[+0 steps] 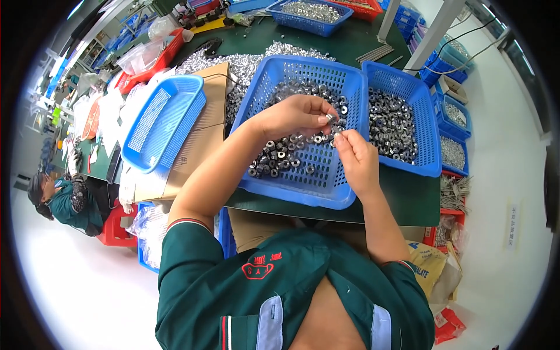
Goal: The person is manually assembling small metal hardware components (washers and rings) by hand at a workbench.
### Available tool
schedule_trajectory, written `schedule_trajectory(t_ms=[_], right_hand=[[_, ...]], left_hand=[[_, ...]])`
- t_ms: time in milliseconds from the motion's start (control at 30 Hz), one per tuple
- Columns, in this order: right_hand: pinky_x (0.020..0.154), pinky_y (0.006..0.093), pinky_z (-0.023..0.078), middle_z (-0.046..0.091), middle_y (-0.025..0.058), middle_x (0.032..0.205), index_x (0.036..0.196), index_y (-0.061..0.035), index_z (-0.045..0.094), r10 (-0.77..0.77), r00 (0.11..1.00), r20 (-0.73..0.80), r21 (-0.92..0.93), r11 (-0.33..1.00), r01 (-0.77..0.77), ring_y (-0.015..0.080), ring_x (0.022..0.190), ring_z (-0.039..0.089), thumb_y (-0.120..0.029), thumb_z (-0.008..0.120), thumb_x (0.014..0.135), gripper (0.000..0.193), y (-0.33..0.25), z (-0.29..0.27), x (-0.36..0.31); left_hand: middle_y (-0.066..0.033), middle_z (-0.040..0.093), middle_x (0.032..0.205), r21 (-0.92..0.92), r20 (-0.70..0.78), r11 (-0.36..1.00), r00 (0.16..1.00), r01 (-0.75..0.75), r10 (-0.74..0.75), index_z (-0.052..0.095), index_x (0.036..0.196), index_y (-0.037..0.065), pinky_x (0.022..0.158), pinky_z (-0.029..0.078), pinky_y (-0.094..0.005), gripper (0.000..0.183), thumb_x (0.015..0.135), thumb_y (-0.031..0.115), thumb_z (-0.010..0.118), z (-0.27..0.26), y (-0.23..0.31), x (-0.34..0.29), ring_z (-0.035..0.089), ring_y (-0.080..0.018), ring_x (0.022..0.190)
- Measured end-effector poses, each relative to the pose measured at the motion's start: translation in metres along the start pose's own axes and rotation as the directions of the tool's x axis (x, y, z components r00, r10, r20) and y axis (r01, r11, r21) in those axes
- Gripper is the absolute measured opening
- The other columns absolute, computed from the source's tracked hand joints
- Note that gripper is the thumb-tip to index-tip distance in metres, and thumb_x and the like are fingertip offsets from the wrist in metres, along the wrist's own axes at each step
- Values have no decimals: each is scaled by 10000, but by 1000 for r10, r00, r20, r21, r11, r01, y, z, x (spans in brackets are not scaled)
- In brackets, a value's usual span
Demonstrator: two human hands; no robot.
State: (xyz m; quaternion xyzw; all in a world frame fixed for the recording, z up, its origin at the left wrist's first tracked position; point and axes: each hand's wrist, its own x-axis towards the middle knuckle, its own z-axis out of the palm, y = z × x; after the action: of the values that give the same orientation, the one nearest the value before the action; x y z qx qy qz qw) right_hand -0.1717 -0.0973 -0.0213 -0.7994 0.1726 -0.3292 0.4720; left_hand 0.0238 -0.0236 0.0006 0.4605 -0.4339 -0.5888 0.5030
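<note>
Over the large blue perforated basket (262,185), my two hands are close together with the fingertips pinched. My left hand (298,114) grips a small shiny metal part (331,118) between thumb and fingers. Just below and to the right, my right hand (358,161) pinches another small silvery piece (336,134), mostly covered by its fingertips. Whether the two pieces touch, I cannot tell. Under the hands lie many dark, short metal cylinders with centre holes (274,160), spread unevenly over the basket's floor.
A second blue basket (431,146) full of similar parts adjoins on the right. At left, an unfilled blue basket (133,131) rests on cardboard (201,128). Loose silvery parts (248,65) are heaped behind on the green table (402,198). Another person (79,198) sits far left.
</note>
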Motion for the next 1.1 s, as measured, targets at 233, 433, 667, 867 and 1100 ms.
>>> schedule_trajectory(t_ms=[233,433,667,867,1100], right_hand=[[477,263,328,447,15,555,822,5,576,22,1000,3,-61,998,-22,64,520,390,-143,550,928,184,-5,1,3],[475,376,392,540,132,583,790,-29,559,-18,999,34,-158,987,23,277,497,546,-167,584,896,175,-1,1,7],[489,438,403,548,147,597,753,-47,499,-169,985,34,-396,903,169,349,550,564,-157,585,886,193,-3,9,4],[495,438,404,554,152,599,793,-51,544,-50,997,59,-323,944,67,353,554,569,-193,572,897,178,0,6,6],[454,210,297,464,-34,569,777,-10,588,154,981,120,114,979,-168,27,500,384,-180,556,940,237,4,-2,13]], left_hand=[[-45,649,871,93,-24,995,999,-39,42,595,1095,4,603,425,-173,214,924,133,579,10,7,-5,599,-69,778],[-48,639,747,181,-98,982,993,-47,66,609,964,17,518,360,-179,166,926,179,595,10,4,-3,503,-43,595],[-38,607,660,107,-128,985,984,137,-122,587,856,38,446,297,-190,204,913,231,625,5,1,-4,423,-37,487],[-41,609,662,59,-138,990,983,132,-123,586,850,38,436,295,-192,195,907,218,631,7,-2,-3,422,-43,475],[-32,639,842,89,-63,989,990,-117,123,607,1031,4,559,394,-192,193,899,142,630,7,-1,1,529,-58,667]])
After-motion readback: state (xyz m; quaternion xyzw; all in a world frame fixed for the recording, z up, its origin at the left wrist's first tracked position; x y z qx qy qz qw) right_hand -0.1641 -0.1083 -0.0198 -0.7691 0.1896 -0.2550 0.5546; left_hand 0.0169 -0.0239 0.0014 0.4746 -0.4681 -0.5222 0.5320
